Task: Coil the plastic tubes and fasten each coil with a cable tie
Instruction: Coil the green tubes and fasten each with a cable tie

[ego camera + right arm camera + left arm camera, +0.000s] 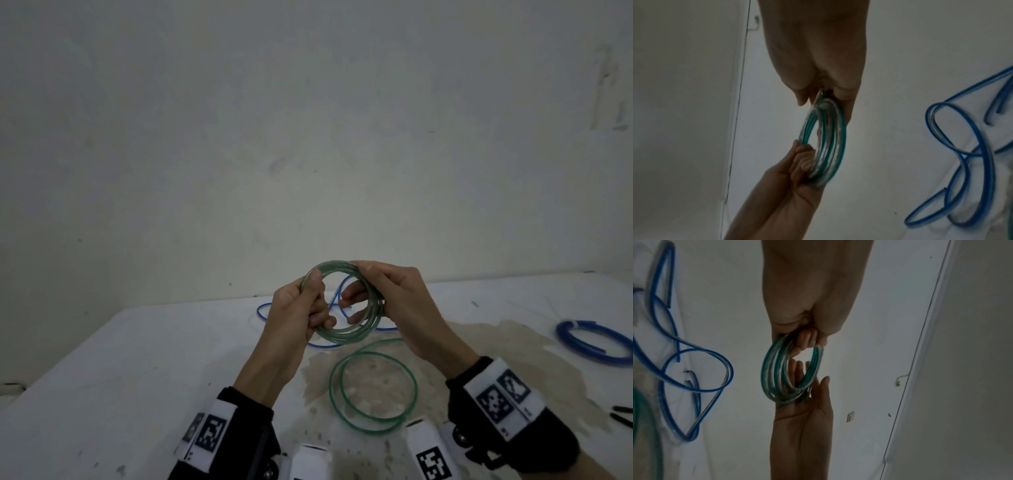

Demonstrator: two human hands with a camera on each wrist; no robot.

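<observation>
The wall [308,120] is the biggest thing here, a pale, scuffed surface rising straight from the far edge of the table [120,359]. The table is white, with a brownish stain spreading over its middle and right side.

Near the right edge lies a blue coil [594,342], and a loose blue tube [322,344] snakes along the far edge behind the hands. Two slack loops of green tube [373,390] rest on the stain near the front edge; they appear to belong to the same green tube that is being wound. Two short dark pieces [621,414] at the right edge may be cable ties; they are too small to tell.

Above the middle of the table, clear of it, both hands hold a green coil [346,305] of several turns. The left hand [294,315] has its fingers curled round the coil's left side. The right hand [397,305] pinches the top and right side between thumb and fingers.

The likely trouble from here is springiness: the tube looks stiff, so if either grip eases while the remaining loops are drawn up, the turns could fan out and unwind. Reaching for a tie means letting go with one hand, and then the coil is likeliest to spring open. The trailing loops could also snag the blue tube.
</observation>
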